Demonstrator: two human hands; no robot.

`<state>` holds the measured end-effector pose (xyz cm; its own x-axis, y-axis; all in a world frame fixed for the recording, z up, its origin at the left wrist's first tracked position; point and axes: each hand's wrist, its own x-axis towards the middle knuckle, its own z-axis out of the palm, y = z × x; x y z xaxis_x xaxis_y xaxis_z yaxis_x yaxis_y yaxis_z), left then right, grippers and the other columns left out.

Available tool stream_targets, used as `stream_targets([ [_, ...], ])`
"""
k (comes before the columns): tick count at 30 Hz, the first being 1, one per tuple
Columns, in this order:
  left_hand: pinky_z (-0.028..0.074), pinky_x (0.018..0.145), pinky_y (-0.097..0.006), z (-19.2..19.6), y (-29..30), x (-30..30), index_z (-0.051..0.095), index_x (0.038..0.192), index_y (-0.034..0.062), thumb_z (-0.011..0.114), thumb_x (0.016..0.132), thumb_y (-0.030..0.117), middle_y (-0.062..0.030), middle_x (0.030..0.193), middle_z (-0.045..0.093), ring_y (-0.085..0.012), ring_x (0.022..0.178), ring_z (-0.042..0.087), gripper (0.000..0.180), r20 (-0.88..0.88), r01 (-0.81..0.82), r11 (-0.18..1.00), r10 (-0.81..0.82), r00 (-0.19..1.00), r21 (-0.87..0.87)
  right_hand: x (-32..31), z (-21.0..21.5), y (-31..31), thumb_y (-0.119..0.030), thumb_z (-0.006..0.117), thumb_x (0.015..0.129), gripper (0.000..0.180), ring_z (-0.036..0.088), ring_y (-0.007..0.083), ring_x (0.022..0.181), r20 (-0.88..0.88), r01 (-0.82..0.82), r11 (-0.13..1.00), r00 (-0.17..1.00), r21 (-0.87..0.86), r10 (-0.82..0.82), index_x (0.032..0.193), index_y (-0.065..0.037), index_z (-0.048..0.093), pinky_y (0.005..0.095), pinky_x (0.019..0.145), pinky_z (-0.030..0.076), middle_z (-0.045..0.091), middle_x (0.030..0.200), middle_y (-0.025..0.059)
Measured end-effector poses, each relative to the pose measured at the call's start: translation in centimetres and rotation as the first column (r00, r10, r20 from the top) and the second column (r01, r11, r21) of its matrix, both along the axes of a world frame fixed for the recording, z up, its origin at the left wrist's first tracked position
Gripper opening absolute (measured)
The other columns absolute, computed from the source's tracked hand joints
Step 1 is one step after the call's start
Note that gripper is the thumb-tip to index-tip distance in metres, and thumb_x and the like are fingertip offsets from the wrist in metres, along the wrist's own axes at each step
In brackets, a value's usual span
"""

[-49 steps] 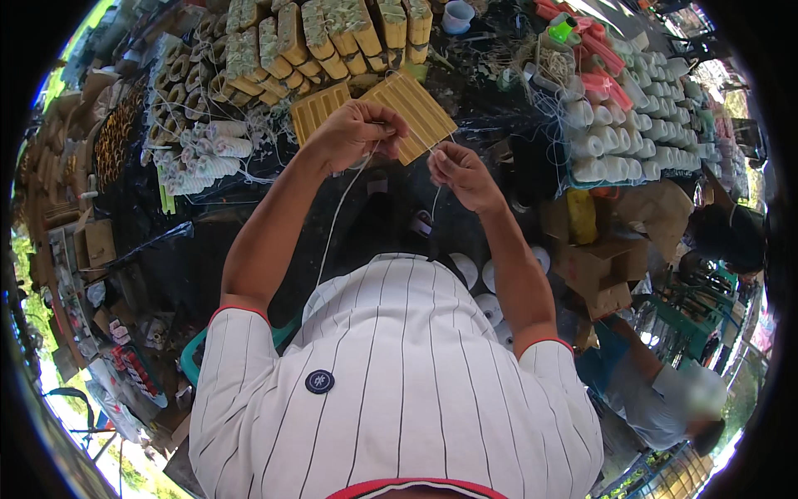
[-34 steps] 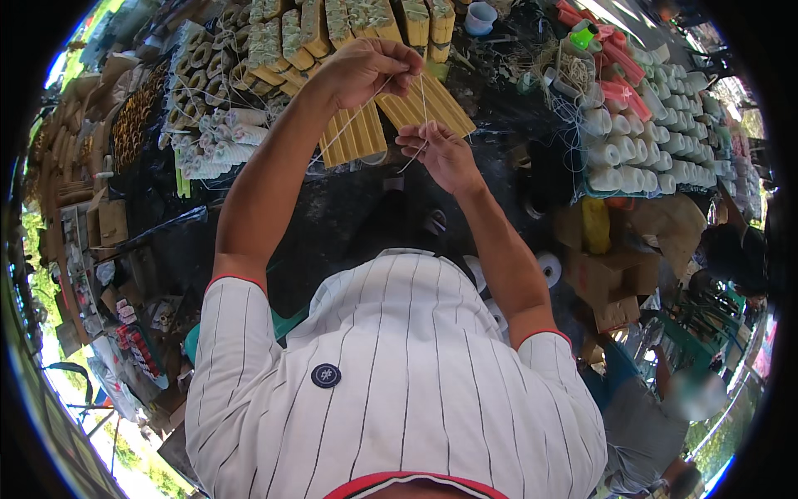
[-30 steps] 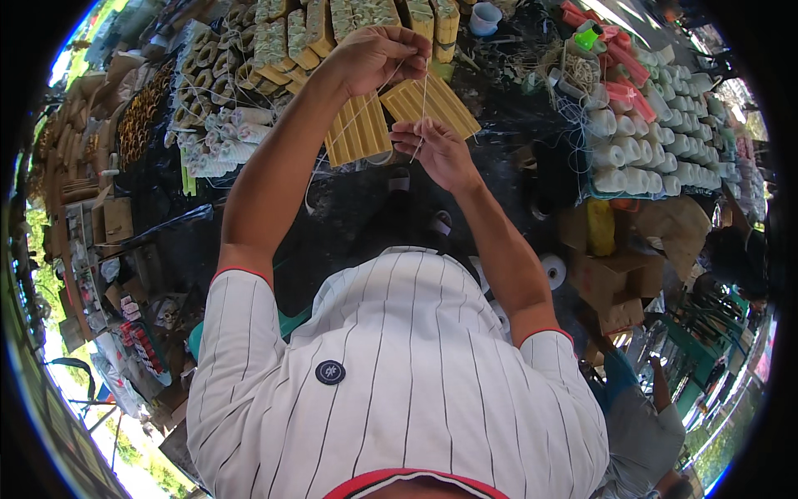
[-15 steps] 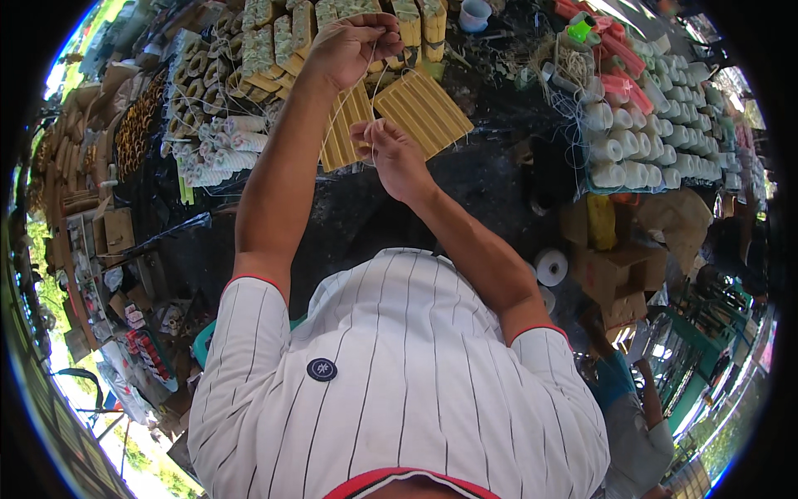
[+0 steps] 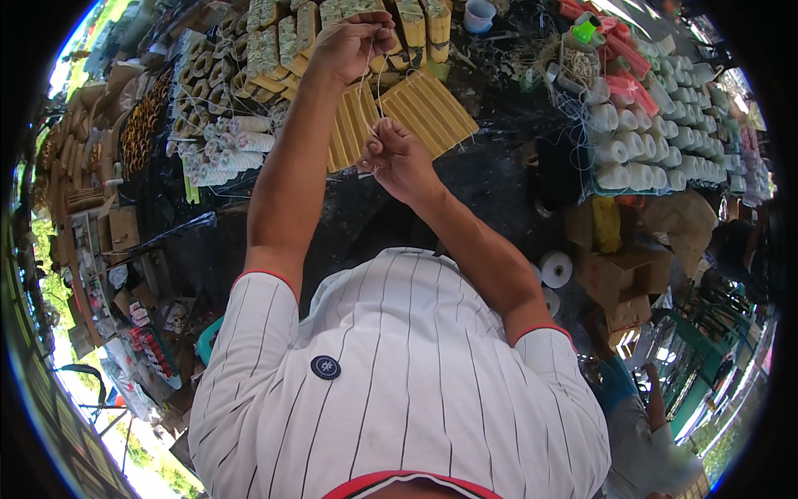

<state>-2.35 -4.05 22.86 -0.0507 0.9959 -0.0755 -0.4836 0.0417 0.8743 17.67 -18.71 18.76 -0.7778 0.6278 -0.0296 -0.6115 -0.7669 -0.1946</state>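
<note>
Hands: two, both yours, both on the pale cord (image 5: pixel 380 90). Two strands of it show between them; whether that is one length doubled or two, you cannot tell from here. The cord hangs in front of the yellow ribbed panels, slack and slightly bowed.

Your left hand (image 5: pixel 342 51) is the higher, set against the stack of yellow blocks (image 5: pixel 270 51) in view. Thumb and fingertips nearly meet, the cord pinched between; the rest curl loosely, little gap among them. Your right hand (image 5: pixel 402 164) sits lower and nearer you — thumb and forefinger pressed together on the cord, other fingers folded in, their tips partly hidden.

Panels: two. The left panel (image 5: pixel 347 137) is partly behind your left forearm and the cord; the right panel (image 5: pixel 432 112) lies tilted, just beside it. Contact between your hands and either one: cannot tell.

Farther off, one whitish tub (image 5: pixel 480 16), one bright green cup-shaped piece (image 5: pixel 585 28). On the right, rows of white spools (image 5: pixel 638 146) — too many and too overlapped to count. Two white rolls (image 5: pixel 567 271) show by your right elbow.
</note>
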Motion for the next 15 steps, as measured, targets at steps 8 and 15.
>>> stream_targets([
  [8,0.062,0.082,-0.038,2.9,-2.3,-1.9,0.075,0.109,-0.0011,0.062,0.099,0.002,-0.0111,0.097,0.076,-0.0183,0.086,0.075,0.017,-0.763,0.253,0.960,-0.251,0.596,-0.119,6.2,-3.9,1.4,-0.025,0.052,0.114,0.023,0.054,0.0113,0.068,0.130,-0.077,0.996,0.988,-0.041,0.081,0.098,-0.009,0.057,0.0332,0.072,0.046,0.061,0.086,0.0026],
  [15,0.061,0.081,-0.043,-2.6,-3.4,-1.2,0.081,0.113,0.0058,0.069,0.089,0.003,-0.0156,0.102,0.079,-0.0292,0.092,0.077,0.028,-0.983,0.261,0.948,-0.180,-0.024,-0.180,10.4,-8.6,1.3,-0.023,0.056,0.112,0.017,0.056,0.0127,0.075,0.297,-0.079,0.994,0.950,-0.081,0.100,0.102,-0.009,0.059,0.0356,0.078,0.048,0.061,0.091,0.0032],
])
